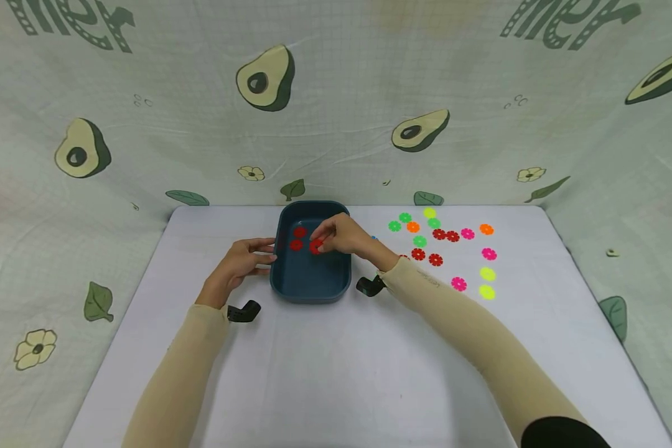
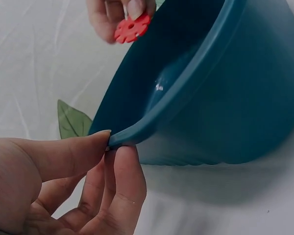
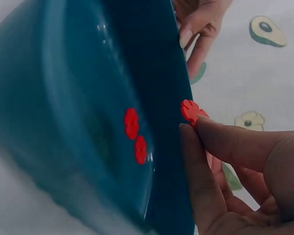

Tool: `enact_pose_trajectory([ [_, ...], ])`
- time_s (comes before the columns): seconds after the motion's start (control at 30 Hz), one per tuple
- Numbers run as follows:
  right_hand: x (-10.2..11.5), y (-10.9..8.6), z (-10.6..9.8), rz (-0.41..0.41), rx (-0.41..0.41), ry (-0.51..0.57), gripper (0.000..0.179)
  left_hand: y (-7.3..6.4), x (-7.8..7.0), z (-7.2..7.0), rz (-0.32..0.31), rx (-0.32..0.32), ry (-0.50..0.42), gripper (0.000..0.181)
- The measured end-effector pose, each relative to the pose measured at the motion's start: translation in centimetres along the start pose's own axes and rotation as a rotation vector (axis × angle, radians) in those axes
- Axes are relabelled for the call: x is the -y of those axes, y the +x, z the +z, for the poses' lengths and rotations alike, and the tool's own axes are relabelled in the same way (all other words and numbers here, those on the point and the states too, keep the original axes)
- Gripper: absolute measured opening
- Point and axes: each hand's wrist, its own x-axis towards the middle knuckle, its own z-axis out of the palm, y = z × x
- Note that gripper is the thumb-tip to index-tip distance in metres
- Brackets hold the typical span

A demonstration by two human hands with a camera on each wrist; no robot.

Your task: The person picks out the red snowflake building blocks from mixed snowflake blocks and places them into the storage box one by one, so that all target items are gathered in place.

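A deep blue plastic tub [image 1: 310, 283] with rounded corners stands on the white table. My left hand [image 1: 239, 260] is at its left side; in the left wrist view the thumb and a finger pinch the tub's rim [image 2: 152, 117]. Over the tub, my right hand [image 1: 343, 234] pinches a red notched plastic disc [image 3: 190, 110] between thumb and forefinger. That disc also shows below the right fingertips in the left wrist view. Two more red discs [image 3: 131, 123] lie on the tub's floor.
Several loose notched discs lie on the table to the right: green [image 1: 419, 241], orange [image 1: 486, 229], pink [image 1: 458, 284], yellow [image 1: 487, 292] and dark red [image 1: 435, 259]. A blue one is partly hidden by the right wrist. Behind the table hangs an avocado-print cloth [image 1: 336, 137].
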Motion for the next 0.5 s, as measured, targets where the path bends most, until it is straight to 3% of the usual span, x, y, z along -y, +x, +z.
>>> enact_pose_trajectory([
  [0.27,1.1,1.6,1.2,-0.035,0.068,-0.061,0.027,0.1,0.0,-0.1,-0.021,-0.011,-0.007,0.060],
  [0.5,1.1,3.1,2.3,0.001,0.142,-0.063,0.027,0.2,0.0,-0.1,-0.039,-0.014,-0.005,0.060],
])
